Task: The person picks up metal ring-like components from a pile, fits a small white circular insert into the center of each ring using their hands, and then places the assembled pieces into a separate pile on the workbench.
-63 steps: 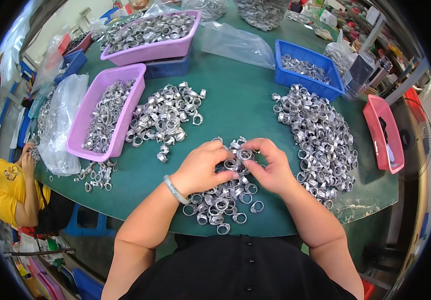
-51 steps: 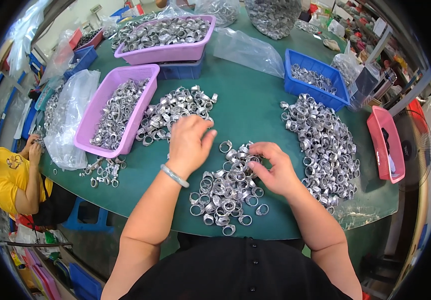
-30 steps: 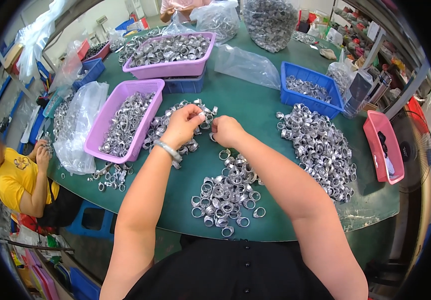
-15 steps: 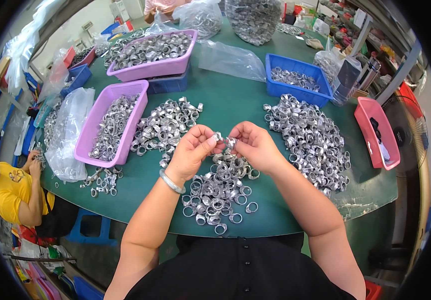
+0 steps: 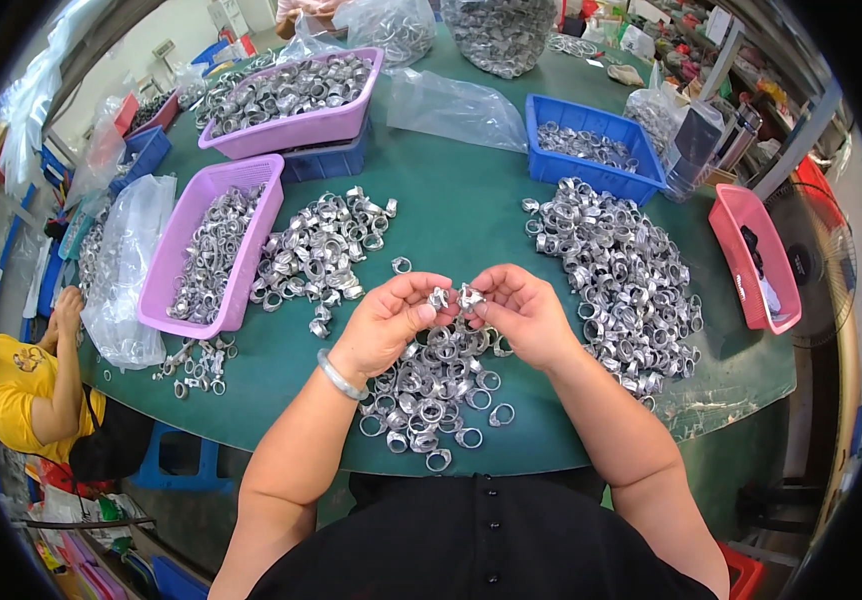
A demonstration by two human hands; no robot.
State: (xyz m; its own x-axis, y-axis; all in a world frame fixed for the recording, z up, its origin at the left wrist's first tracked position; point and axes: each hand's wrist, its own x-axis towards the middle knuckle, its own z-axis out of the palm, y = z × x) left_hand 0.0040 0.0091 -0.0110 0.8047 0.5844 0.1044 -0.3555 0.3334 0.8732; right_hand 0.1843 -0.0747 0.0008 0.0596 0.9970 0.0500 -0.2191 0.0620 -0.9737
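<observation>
Over the near pile of silver metal rings (image 5: 431, 395), my two hands are held close together. My left hand (image 5: 391, 325), with a pale bangle (image 5: 341, 376) at its wrist, pinches a ring (image 5: 439, 298) between thumb and forefinger. Another ring (image 5: 470, 298) is pinched in my right hand (image 5: 523, 318), beside the first; I cannot tell whether the two touch. A single ring (image 5: 401, 265) lies beyond my left fingers. More rings are heaped to the left (image 5: 321, 250) and in a larger pile to the right (image 5: 611, 280).
A pink-purple basket (image 5: 273, 200) of rings stands left, another (image 5: 376, 85) behind it on a blue bin. A blue tray (image 5: 651, 183) stands back right, a red basket (image 5: 781, 318) far right. Clear plastic bags (image 5: 461, 112) lie about. A co-worker in yellow (image 5: 26, 390) sits at left.
Both hands have come slightly nearer to me, and the held rings have turned. A single ring now lies on the table beyond my left hand. The view has shifted a little.
</observation>
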